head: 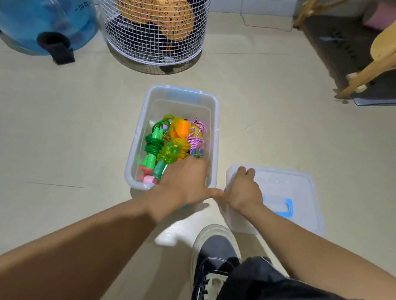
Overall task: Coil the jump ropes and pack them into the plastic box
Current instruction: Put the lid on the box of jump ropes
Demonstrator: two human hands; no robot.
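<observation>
Centrally, on the floor (41, 126), stands the clear plastic box (215, 137), uncovered, with coiled jump ropes (167, 142) inside: green at left, orange-yellow in the middle, pink braided at right. The left hand (184, 180) reaches over the box's near rim into its near right corner; its fingers are hidden, so whether its grip is released or grasping cannot be told. The right hand (243, 188) curls its fingers over the near left edge of the lid (296, 187), which lies just beside the box, blue handle (279, 205) uppermost. A dark shoe (214, 257) rests nearby.
</observation>
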